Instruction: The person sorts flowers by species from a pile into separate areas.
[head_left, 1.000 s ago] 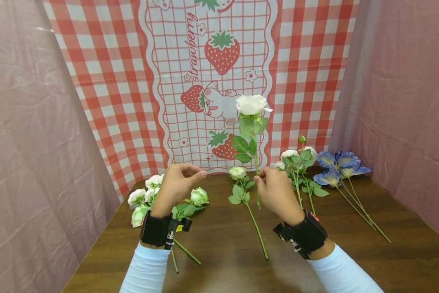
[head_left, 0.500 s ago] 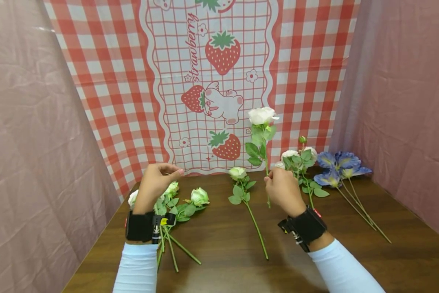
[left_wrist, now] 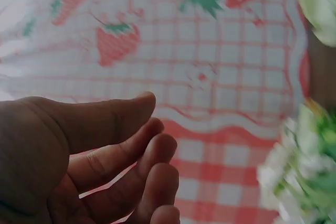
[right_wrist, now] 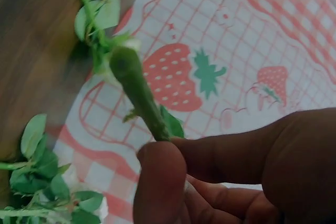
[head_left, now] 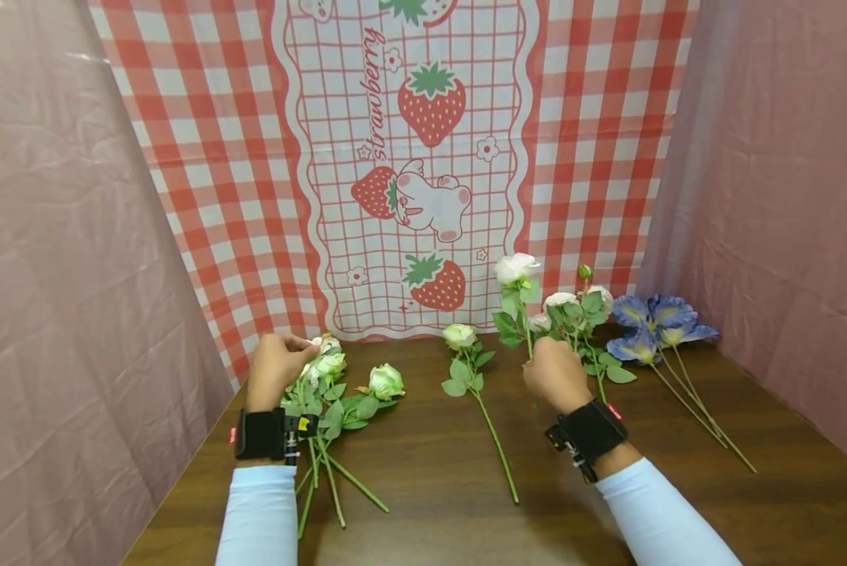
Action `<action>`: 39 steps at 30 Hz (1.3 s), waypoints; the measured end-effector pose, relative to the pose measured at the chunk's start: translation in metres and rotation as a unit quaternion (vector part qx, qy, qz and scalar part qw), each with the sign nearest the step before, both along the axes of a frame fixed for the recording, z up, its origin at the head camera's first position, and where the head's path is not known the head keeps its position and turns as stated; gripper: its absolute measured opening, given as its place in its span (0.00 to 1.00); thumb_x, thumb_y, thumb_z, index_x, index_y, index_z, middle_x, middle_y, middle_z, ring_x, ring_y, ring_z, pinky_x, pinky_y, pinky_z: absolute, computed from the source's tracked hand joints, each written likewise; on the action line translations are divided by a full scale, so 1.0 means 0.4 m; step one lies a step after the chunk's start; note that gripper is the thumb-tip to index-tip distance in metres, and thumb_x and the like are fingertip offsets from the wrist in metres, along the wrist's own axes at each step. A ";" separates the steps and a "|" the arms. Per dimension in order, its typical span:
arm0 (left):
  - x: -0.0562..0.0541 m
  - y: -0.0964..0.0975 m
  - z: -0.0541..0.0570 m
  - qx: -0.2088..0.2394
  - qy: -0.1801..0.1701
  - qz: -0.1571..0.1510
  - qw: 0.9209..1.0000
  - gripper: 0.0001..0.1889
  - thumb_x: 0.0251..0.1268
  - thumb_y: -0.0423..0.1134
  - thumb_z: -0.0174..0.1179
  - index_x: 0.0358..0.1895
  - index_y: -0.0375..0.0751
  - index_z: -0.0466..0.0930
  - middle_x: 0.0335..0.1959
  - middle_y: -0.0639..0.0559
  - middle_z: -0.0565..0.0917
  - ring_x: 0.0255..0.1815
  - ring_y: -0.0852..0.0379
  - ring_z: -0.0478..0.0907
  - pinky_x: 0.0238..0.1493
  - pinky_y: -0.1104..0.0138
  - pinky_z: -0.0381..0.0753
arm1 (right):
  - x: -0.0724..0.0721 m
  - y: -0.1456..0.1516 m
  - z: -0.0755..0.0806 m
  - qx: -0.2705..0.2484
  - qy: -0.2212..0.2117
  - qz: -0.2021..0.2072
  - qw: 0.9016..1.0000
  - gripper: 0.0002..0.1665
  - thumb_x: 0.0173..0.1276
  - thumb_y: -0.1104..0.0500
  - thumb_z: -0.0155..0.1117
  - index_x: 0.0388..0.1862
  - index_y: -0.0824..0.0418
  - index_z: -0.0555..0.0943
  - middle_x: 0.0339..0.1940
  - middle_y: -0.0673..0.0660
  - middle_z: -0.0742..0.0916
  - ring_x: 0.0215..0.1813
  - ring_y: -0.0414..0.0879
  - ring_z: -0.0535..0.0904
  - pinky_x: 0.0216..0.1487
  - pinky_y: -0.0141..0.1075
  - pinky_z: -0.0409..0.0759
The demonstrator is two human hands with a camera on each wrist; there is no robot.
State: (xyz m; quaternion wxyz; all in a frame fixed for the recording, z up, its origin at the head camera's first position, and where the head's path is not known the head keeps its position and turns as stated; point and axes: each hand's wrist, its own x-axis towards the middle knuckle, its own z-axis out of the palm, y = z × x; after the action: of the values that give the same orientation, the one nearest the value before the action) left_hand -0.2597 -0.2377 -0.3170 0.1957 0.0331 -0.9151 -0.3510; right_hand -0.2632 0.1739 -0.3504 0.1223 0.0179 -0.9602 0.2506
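A white rose (head_left: 517, 269) stands upright in my right hand (head_left: 556, 376), above the table near its back edge. In the right wrist view the thumb and forefinger pinch its green stem (right_wrist: 137, 93), whose cut end points at the camera. My left hand (head_left: 276, 369) is over the pale green and white roses (head_left: 324, 365) on the left. The left wrist view shows its fingers (left_wrist: 157, 150) loosely bent, thumb near the forefinger, with nothing between them. A single pale green rose (head_left: 459, 336) lies between the hands, its stem toward me.
White roses with a green bud (head_left: 584, 271) lie behind the right hand. Blue irises (head_left: 653, 322) are at the far right of the brown table (head_left: 438, 527). A red checked strawberry cloth (head_left: 593, 157) hangs behind, and pink curtains (head_left: 63, 275) stand at both sides.
The right hand has moved right and lowered the white rose toward the back-right flowers. My left hand has moved left and slightly down, over the left roses.
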 end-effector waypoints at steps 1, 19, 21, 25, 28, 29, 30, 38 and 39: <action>-0.003 -0.007 -0.009 -0.006 -0.003 0.010 1.000 0.14 0.68 0.45 0.69 0.39 0.34 0.90 0.42 0.37 0.88 0.38 0.44 0.83 0.38 0.54 0.79 | -0.004 0.004 -0.004 0.003 -0.012 -0.004 1.000 0.18 0.70 0.67 0.56 0.18 0.59 0.72 0.20 0.58 0.75 0.24 0.53 0.72 0.25 0.43 0.68; -0.060 -0.064 -0.110 -0.054 -0.129 0.074 0.987 0.15 0.66 0.47 0.68 0.38 0.37 0.86 0.41 0.37 0.86 0.39 0.40 0.82 0.37 0.49 0.79 | -0.046 0.046 -0.058 0.056 -0.101 -0.004 0.993 0.08 0.66 0.70 0.55 0.29 0.67 0.80 0.40 0.72 0.85 0.41 0.66 0.82 0.35 0.52 0.78; -0.061 -0.066 -0.118 -0.064 -0.135 0.067 0.986 0.16 0.67 0.48 0.67 0.39 0.36 0.86 0.42 0.36 0.86 0.41 0.38 0.82 0.39 0.48 0.79 | -0.050 0.047 -0.063 0.059 -0.112 -0.007 0.992 0.08 0.67 0.70 0.55 0.36 0.70 0.82 0.44 0.75 0.84 0.41 0.66 0.82 0.34 0.53 0.79; -0.063 -0.068 -0.125 -0.086 -0.134 0.048 0.986 0.20 0.68 0.49 0.64 0.43 0.32 0.86 0.46 0.31 0.85 0.46 0.35 0.82 0.45 0.45 0.81 | -0.054 0.048 -0.071 0.059 -0.141 -0.006 0.988 0.09 0.69 0.69 0.54 0.39 0.70 0.82 0.41 0.72 0.84 0.34 0.60 0.79 0.30 0.49 0.75; -0.064 -0.069 -0.127 -0.092 -0.126 0.038 0.987 0.21 0.68 0.49 0.64 0.44 0.30 0.87 0.47 0.29 0.85 0.47 0.34 0.83 0.47 0.44 0.81 | -0.058 0.048 -0.075 0.063 -0.156 -0.006 0.986 0.08 0.70 0.69 0.55 0.36 0.68 0.82 0.39 0.70 0.84 0.32 0.58 0.77 0.29 0.47 0.74; -0.065 -0.068 -0.128 -0.093 -0.123 0.036 0.987 0.20 0.68 0.49 0.64 0.44 0.30 0.87 0.47 0.29 0.85 0.46 0.34 0.83 0.47 0.45 0.81 | -0.059 0.048 -0.077 0.066 -0.157 -0.006 0.985 0.08 0.70 0.69 0.55 0.35 0.68 0.82 0.39 0.70 0.84 0.31 0.58 0.77 0.28 0.47 0.75; -0.066 -0.069 -0.129 -0.095 -0.119 0.033 0.988 0.20 0.68 0.48 0.64 0.43 0.31 0.87 0.46 0.30 0.85 0.46 0.35 0.83 0.47 0.45 0.81 | -0.061 0.048 -0.079 0.068 -0.159 -0.005 0.985 0.08 0.70 0.69 0.55 0.35 0.67 0.82 0.40 0.70 0.84 0.31 0.58 0.77 0.28 0.47 0.75; -0.076 -0.060 -0.143 -0.076 -0.116 0.043 0.989 0.11 0.65 0.41 0.65 0.31 0.36 0.86 0.36 0.37 0.86 0.35 0.43 0.81 0.37 0.51 0.80 | -0.076 0.044 -0.109 0.084 -0.186 -0.002 0.979 0.11 0.69 0.71 0.55 0.28 0.64 0.81 0.24 0.61 0.83 0.22 0.52 0.78 0.21 0.40 0.74; -0.077 -0.059 -0.145 -0.075 -0.118 0.050 0.989 0.11 0.65 0.40 0.62 0.27 0.36 0.84 0.34 0.38 0.85 0.34 0.44 0.80 0.36 0.52 0.79 | -0.077 0.044 -0.112 0.085 -0.190 -0.003 0.978 0.12 0.69 0.71 0.56 0.27 0.64 0.81 0.21 0.60 0.83 0.21 0.51 0.78 0.21 0.39 0.73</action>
State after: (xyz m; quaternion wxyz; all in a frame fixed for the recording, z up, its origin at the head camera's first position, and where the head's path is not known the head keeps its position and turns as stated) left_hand -0.2906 -0.2615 -0.3752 0.1056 0.1053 -0.9528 -0.2646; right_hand -0.2940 0.1913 -0.3952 -0.0640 -0.0222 -0.9837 0.1667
